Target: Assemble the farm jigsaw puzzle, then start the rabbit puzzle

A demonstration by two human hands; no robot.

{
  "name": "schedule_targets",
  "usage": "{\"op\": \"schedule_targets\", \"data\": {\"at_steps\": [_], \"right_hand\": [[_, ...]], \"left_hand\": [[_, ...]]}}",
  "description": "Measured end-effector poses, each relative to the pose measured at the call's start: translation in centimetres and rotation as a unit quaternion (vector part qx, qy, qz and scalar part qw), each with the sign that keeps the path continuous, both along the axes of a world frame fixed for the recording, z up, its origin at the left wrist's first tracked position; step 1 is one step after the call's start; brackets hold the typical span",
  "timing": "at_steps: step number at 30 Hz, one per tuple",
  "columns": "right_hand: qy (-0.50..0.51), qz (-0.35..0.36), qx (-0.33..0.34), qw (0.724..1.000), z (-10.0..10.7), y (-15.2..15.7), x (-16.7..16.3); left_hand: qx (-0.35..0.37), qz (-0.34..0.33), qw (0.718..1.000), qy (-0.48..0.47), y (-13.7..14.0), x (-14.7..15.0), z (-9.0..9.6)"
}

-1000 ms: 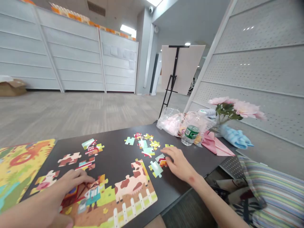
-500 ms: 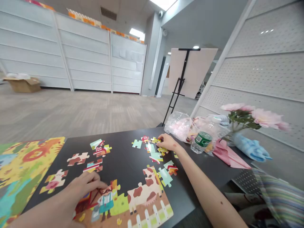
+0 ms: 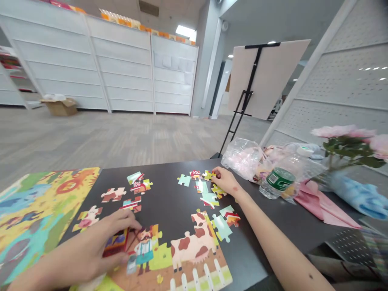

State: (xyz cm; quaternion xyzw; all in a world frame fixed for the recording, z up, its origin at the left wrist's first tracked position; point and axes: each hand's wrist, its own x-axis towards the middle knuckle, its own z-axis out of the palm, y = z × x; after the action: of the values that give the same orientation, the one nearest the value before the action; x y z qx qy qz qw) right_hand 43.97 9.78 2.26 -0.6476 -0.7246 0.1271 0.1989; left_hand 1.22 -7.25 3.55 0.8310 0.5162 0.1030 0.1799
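Yellow puzzle piece [image 3: 208,176] at the right hand's [image 3: 226,182] fingertips; whether gripped, I cannot tell. Beneath the left hand [image 3: 95,244], thumb and fingers apart, lies the joined puzzle [image 3: 190,251].

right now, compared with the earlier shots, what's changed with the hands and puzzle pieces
Since the first picture, the right hand has left the red-and-orange piece and moved farther across the table to a yellow-green piece; whether it has a grip on that is unclear. The camera view shifted too. The left hand stays over the joined puzzle section, and the red-and-orange piece lies where it was.
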Motion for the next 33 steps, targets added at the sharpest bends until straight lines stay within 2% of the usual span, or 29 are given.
{"op": "schedule_targets", "data": {"at_steps": [1,2,4,6,9,13,17,22,27,30,33], "right_hand": [[-0.010,-0.005,0.003,1.000,0.0,0.1,0.0],[-0.019,-0.007,0.003,1.000,-0.1,0.2,0.0],[-0.035,-0.007,0.003,0.999,-0.4,0.7,0.4],[-0.045,-0.001,0.003,0.999,-0.9,1.4,0.9],[-0.059,0.001,0.001,0.998,-1.6,2.1,1.8],[-0.088,-0.002,0.013,0.996,-2.3,2.4,2.3],[-0.103,0.005,0.028,0.994,-2.7,2.5,2.3],[-0.104,0.017,0.031,0.994,-2.7,2.7,2.3],[-0.092,0.015,0.029,0.995,-2.2,2.5,2.0],[-0.072,0.014,0.033,0.997,-1.9,2.1,1.7],[-0.044,0.007,0.052,0.998,-1.3,1.4,1.0]], "left_hand": [[0.010,-0.013,1.000,-0.020,0.5,-0.6,0.7],[0.033,0.004,0.999,-0.043,1.1,-1.3,1.2],[0.082,0.080,0.990,-0.079,2.5,-3.2,1.7],[0.138,0.180,0.968,-0.104,3.7,-5.2,1.4],[0.167,0.237,0.952,-0.100,4.9,-7.0,0.1],[0.150,0.197,0.964,-0.095,5.4,-5.0,-1.1],[0.124,0.122,0.982,-0.073,5.4,-2.3,-0.6],[0.092,0.173,0.979,-0.050,6.9,-4.3,0.3],[0.028,0.178,0.982,-0.056,8.2,-6.3,0.2],[0.030,0.188,0.977,-0.097,7.9,-6.1,0.5],[0.017,0.166,0.972,-0.165,7.0,-4.0,1.6]]}}
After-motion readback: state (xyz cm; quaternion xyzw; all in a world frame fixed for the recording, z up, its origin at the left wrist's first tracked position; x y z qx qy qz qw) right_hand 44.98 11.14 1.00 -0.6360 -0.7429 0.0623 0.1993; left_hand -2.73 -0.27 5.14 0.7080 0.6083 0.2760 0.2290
